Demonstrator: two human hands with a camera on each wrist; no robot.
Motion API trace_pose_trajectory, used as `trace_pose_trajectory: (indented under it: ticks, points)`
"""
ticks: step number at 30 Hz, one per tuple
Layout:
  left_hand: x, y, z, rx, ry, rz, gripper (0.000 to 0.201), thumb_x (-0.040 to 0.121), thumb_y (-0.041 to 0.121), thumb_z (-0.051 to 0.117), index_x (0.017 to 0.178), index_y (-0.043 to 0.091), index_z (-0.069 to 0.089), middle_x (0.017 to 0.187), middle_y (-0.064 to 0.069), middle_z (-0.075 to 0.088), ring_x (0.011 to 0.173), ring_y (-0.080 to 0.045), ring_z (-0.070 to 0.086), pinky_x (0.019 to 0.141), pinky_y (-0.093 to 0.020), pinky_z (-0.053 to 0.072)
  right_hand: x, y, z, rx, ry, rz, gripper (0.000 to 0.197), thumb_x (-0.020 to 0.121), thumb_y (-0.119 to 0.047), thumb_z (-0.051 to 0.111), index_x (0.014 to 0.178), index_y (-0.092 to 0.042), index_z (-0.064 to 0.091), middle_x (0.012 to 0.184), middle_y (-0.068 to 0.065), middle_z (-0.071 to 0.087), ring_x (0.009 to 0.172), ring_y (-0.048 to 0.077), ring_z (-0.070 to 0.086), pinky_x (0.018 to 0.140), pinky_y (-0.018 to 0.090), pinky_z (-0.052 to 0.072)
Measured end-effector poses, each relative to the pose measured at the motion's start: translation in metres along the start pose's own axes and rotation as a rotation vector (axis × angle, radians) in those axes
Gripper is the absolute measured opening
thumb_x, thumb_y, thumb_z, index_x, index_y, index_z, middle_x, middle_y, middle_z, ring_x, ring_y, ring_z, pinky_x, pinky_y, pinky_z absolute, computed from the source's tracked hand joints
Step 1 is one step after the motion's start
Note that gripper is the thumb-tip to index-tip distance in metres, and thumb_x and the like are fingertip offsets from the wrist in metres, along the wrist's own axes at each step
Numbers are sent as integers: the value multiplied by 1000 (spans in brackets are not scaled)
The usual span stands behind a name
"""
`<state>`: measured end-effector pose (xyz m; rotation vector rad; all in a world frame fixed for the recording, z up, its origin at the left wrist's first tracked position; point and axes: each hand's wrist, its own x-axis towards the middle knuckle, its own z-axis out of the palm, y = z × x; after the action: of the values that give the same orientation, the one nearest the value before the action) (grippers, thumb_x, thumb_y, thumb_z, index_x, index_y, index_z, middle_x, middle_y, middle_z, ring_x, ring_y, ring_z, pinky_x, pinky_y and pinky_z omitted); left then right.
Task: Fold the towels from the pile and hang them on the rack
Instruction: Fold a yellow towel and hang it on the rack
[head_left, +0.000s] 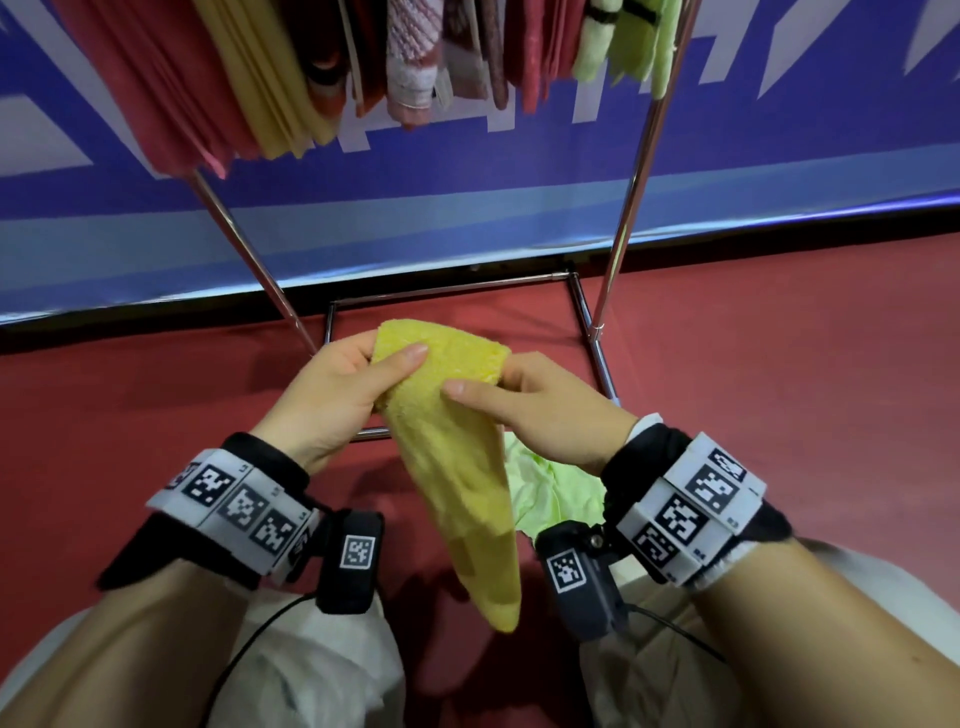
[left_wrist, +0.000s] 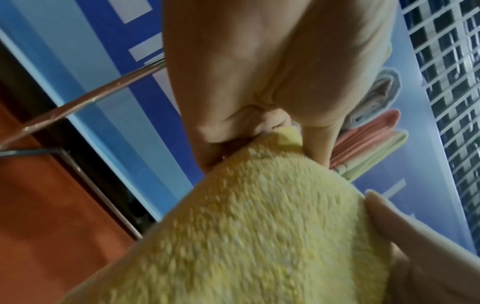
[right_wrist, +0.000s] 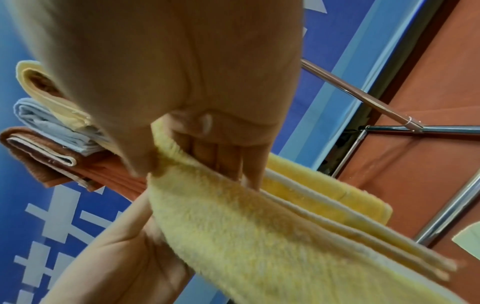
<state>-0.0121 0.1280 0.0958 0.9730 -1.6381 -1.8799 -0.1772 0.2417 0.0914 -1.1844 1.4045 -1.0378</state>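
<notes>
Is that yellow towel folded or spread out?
Folded: the yellow towel shows several stacked layers in the right wrist view, held by left hand and right hand.

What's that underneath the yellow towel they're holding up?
A crumpled light green towel lies on the red floor below the yellow towel. The yellow towel and the right hand cover part of it, so its full extent is hidden.

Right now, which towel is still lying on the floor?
The crumpled light green towel, below the right hand. The left hand and right hand grip the yellow towel; the other towels hang on the rack.
</notes>
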Motion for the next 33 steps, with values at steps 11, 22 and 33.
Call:
trace_pose_trajectory:
  ticks: [11,22,33]
  points:
    - [2,-4,-4,43,-61,35,29,92,21,61,116,7,68,106,-11,75,96,-20,69,91,-30,55,-2,-3,-8,81,168,-45,30,99,-26,65,103,3,72,102,18,76,86,19,66,85,46,55]
    - [0,-4,9,-71,-46,36,31,84,18,74,113,9,68,102,-10,76,91,-21,72,80,-32,59,3,-1,-8,165,128,27,45,105,-34,52,68,-12,62,62,-6,59,58,6,52,60,20,41]
    - [-4,6,4,-248,-18,-3,38,85,17,60,118,-2,63,110,-22,70,100,-30,69,92,-42,56,-1,-12,2,164,-21,57,121,64,-88,65,118,19,48,121,38,60,124,56,37,107,68,39]
